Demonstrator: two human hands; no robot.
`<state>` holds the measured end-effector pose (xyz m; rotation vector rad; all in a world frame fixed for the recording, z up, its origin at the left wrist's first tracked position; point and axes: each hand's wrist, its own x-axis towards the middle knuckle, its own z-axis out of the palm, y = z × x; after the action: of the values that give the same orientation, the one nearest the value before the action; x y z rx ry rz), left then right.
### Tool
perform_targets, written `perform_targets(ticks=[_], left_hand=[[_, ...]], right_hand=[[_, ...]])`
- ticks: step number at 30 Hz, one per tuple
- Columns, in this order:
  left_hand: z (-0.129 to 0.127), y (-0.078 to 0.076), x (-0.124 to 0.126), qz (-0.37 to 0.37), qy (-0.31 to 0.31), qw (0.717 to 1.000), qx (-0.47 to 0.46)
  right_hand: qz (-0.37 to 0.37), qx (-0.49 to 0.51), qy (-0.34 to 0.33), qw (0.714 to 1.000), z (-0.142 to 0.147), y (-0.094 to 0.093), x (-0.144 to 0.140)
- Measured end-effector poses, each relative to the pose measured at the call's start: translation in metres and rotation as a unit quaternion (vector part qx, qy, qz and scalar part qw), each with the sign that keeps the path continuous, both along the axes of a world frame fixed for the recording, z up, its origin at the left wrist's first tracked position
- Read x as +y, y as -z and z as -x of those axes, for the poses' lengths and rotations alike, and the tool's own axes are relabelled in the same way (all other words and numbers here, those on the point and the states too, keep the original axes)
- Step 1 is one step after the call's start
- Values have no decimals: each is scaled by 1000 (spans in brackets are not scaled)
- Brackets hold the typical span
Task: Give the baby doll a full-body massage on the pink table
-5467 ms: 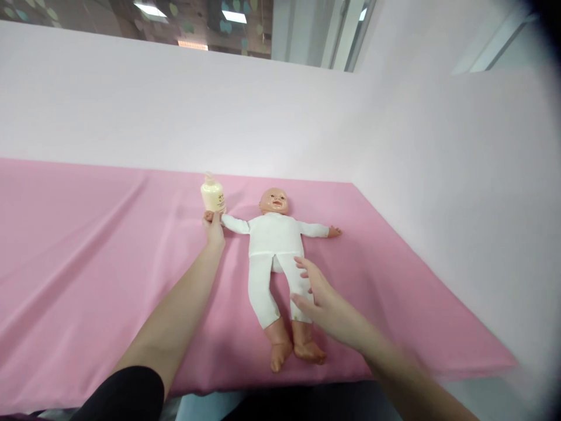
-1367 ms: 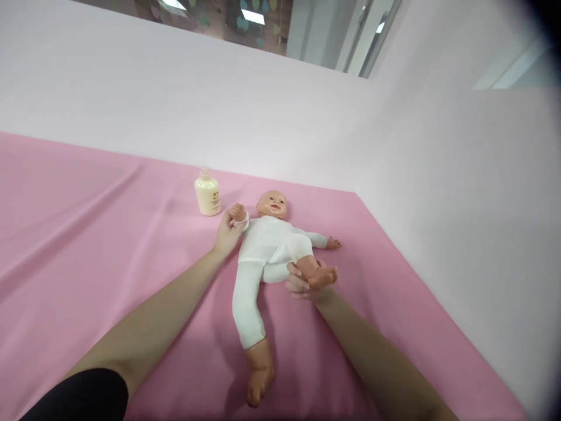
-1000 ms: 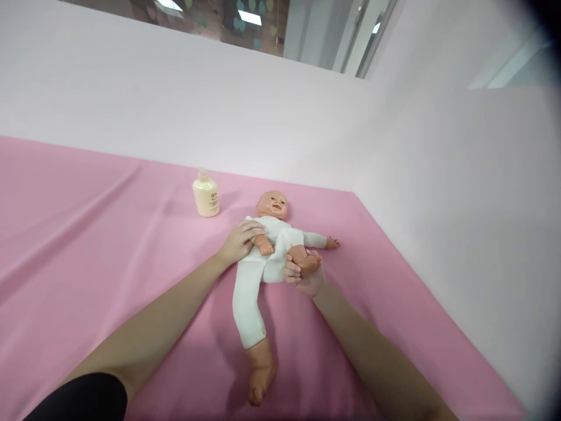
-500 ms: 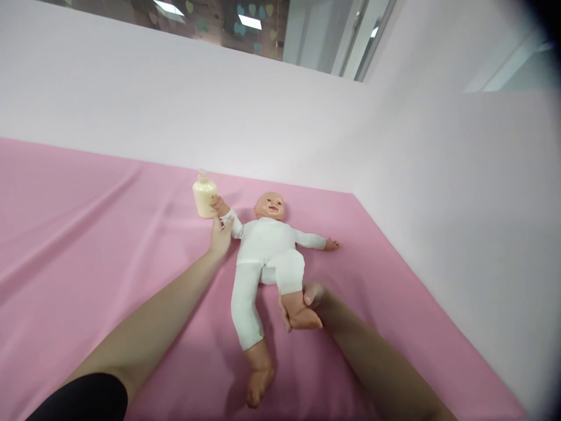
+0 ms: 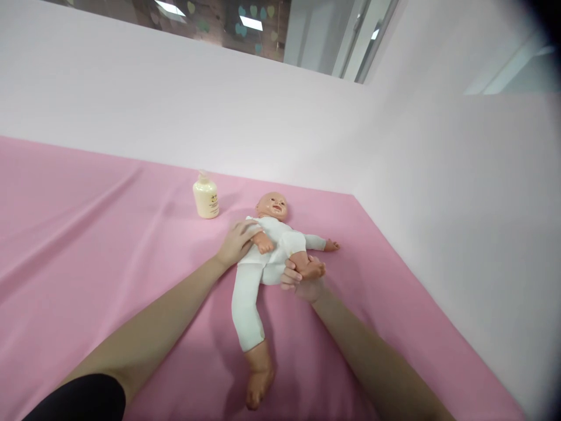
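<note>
A baby doll (image 5: pixel 267 245) in a white bodysuit lies on its back on the pink sheet (image 5: pixel 109 251), head toward the wall. My left hand (image 5: pixel 234 242) grips the doll's near arm and holds it folded across the chest. My right hand (image 5: pixel 300 280) holds the doll's foot, with that knee bent up against the belly. The doll's other leg lies straight toward me, and its far arm stretches out to the right.
A cream pump bottle (image 5: pixel 205 197) stands upright on the sheet just left of the doll's head. A pale wall runs behind and along the right side of the sheet. The sheet has soft folds at the left.
Half a second ago the doll's arm was stretched out toward the bottle and its leg lowered; now my left hand has folded the arm over the chest and my right has pushed the knee up.
</note>
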<state>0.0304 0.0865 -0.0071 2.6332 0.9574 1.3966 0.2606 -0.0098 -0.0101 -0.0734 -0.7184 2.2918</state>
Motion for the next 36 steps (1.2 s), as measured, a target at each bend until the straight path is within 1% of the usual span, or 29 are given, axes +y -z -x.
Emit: perform_targets(ticks=[2,5,7,9,12,14,15,17,19,21,23,24,25,26,27,28,30,32,33,35,36], left_hand=[[-1,-1,-2,-26,5,998,54],[0,-1,-2,-43,1,996,76],[0,-1,-1,-42,8,997,72],[1,0,0,-23,12,998,58],[2,3,3,30,-2,1000,-10],[2,5,8,70,-28,992,-104],[3,7,10,95,-40,982,-161],[5,10,16,156,-53,948,-273],[8,13,23,208,-51,905,-367],[11,15,28,240,-45,870,-428],[13,17,32,253,-40,850,-460],[14,17,33,259,-38,846,-465],[14,17,33,262,-36,847,-460],[14,17,32,261,-36,855,-447],[13,16,30,253,-37,869,-424],[12,15,27,236,-38,889,-391],[8,11,20,179,-31,939,-292],[4,7,12,113,-7,980,-164],[2,4,9,90,9,991,-101],[0,1,4,54,40,998,-1],[-1,0,3,38,51,997,32]], right_hand=[[17,-9,22,1000,1,-4,1],[18,-24,33,999,3,-5,3],[17,-40,35,998,3,-4,3],[16,-56,30,998,3,-3,4],[-2,-74,3,997,0,3,3],[-45,-72,-41,996,-3,10,2],[-75,-72,-70,992,-4,13,2],[-135,-77,-153,976,-4,19,1],[-183,-95,-258,944,-1,21,2],[-217,-117,-353,903,3,18,4],[-234,-136,-401,875,7,16,6],[-235,-137,-409,871,8,15,7],[-234,-130,-407,874,8,16,7],[-232,-114,-393,883,7,18,7],[-230,-89,-368,896,6,21,7],[-228,-56,-331,914,4,23,7],[-205,13,-229,952,1,27,6],[-142,46,-120,981,0,25,6],[-101,40,-72,991,0,21,6],[-24,-1,-2,1000,1,13,6],[2,-21,20,1000,1,9,6]])
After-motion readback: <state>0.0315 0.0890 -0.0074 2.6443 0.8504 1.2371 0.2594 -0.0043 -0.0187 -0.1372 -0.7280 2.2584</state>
